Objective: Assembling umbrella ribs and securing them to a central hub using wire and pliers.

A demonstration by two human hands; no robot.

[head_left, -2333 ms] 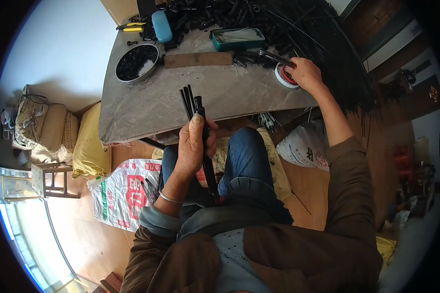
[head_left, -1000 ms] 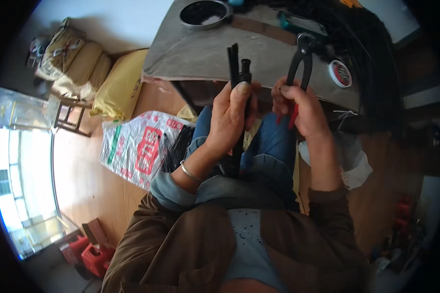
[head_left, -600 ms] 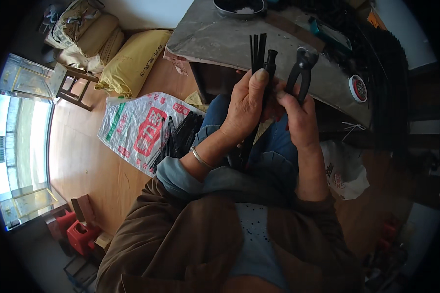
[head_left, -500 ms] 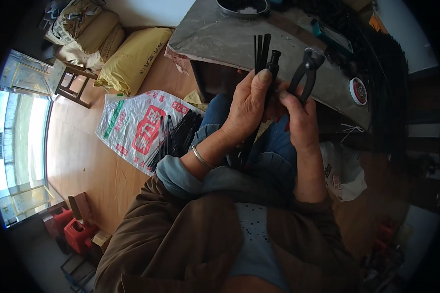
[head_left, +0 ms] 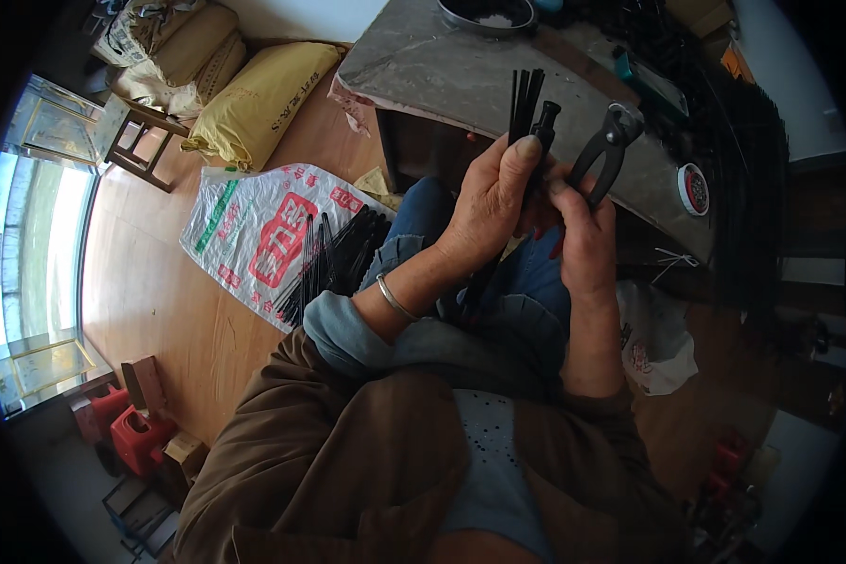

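Left hand (head_left: pixel 487 202) is up in front of the table edge, fingers wrapped shut around a bundle of thin black rods (head_left: pixel 524 99), thumb pressed along their side, the rod tips fanning out just above the fist and over the grey tabletop (head_left: pixel 442 70). A silver bangle (head_left: pixel 394 298) sits on that wrist. Right hand (head_left: pixel 583 240) is just beside it, touching or nearly so, closed on the handles of black pincers (head_left: pixel 606 141); the pincer head points up and to the right of the rods, and whether its nose is biting on anything cannot be made out. Both hands hover over the person's lap, blue trousers below.

On the floor to the left lies a flat white woven sack with red and green print (head_left: pixel 258 230), and a loose heap of more black rods (head_left: pixel 334 263) rests on its right edge, against the knee. Farther up, a plump yellow sack (head_left: pixel 258 99) with small dark lettering leans by the table corner, tan sacks behind it. On the table, a dark round bowl (head_left: pixel 484 14) at the top and a small round red-and-white roll (head_left: pixel 694 188) to the right. A crumpled white plastic bag (head_left: pixel 658 338) with faint red marking sits by the right elbow, and a red container (head_left: pixel 136 437) stands low left
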